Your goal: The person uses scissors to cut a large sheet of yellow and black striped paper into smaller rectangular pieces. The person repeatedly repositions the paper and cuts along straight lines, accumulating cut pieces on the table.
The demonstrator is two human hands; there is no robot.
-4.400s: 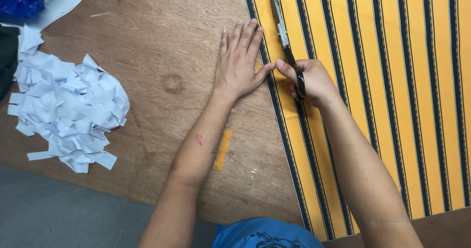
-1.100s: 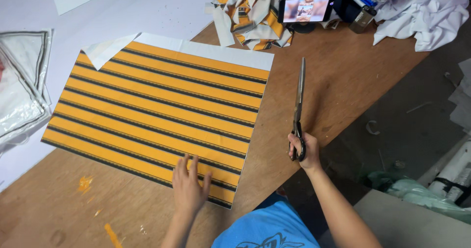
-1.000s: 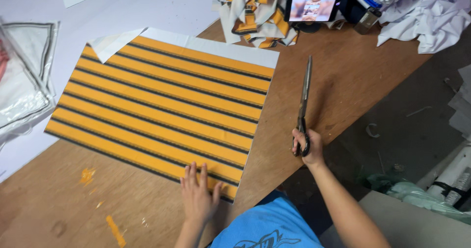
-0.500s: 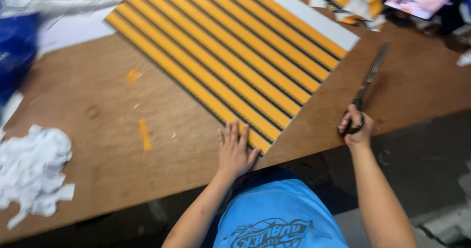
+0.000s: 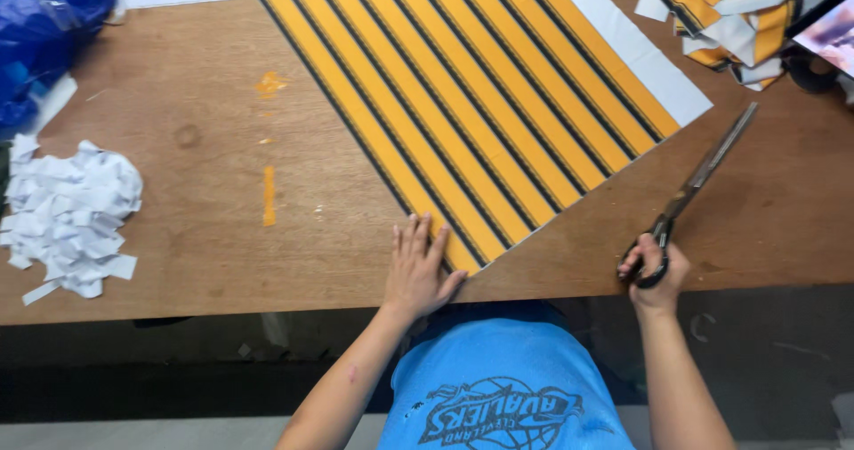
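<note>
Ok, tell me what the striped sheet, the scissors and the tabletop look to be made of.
Striped sheet: probably printed fabric, matte, lying limp and flat with a plain white edge; coated paper can't be ruled out. Scissors: long blades of grey metal with a dull sheen; dark handles, likely plastic, in the right hand. Tabletop: brown wood or board, worn, stained and matte.

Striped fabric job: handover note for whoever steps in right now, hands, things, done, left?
Left hand: flat, open, pressing the near corner of the yellow-and-black striped fabric against the wooden table.
Right hand: gripping the scissors, blades closed, resting on the table clear of the fabric.
White scrap pile lies at the table's left; striped offcuts at far right.
Done: no cut visible under the blades.
Left: any cutting; the white border strip is still attached.
</note>
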